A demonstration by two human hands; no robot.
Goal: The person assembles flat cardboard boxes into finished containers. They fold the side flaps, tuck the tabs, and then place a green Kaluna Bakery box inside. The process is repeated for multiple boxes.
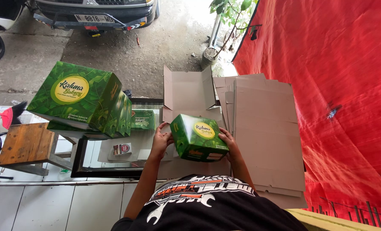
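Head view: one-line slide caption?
Both hands, left hand and right hand, hold a green box over flat cardboard sheets.

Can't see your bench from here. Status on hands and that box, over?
Left hand and right hand grip opposite sides of the green box. Box folded, held above flat cardboard blanks. Stack of finished green boxes at left, apart.

A glass-topped counter (113, 171) with a dark frame carries the work. On it lie a stack of flat brown cardboard sheets (265, 137), a row of folded green boxes (85, 100) — one bigger box in front — and a small red-and-white packet (122, 149).
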